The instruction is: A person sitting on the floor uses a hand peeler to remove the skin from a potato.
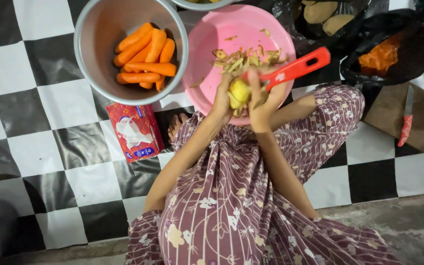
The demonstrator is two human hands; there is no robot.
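While the left hand (223, 100) grips a potato (240, 91) and the right hand (266, 100) clasps a peeler (298, 67) — checkered floor (35, 147) below.

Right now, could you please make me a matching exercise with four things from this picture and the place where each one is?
Things:
1. carrots
2. peels
3. potato
4. knife

Places:
A. between the two hands
B. on a brown board at the right
C. in the metal bowl
D. in the pink basin

Pairs: 1-C, 2-D, 3-A, 4-B

Under me the checkered floor (35, 152) carries my pink basin (271, 29), a metal bowl (94, 73), a red box (136, 131) and black bags (418, 44).
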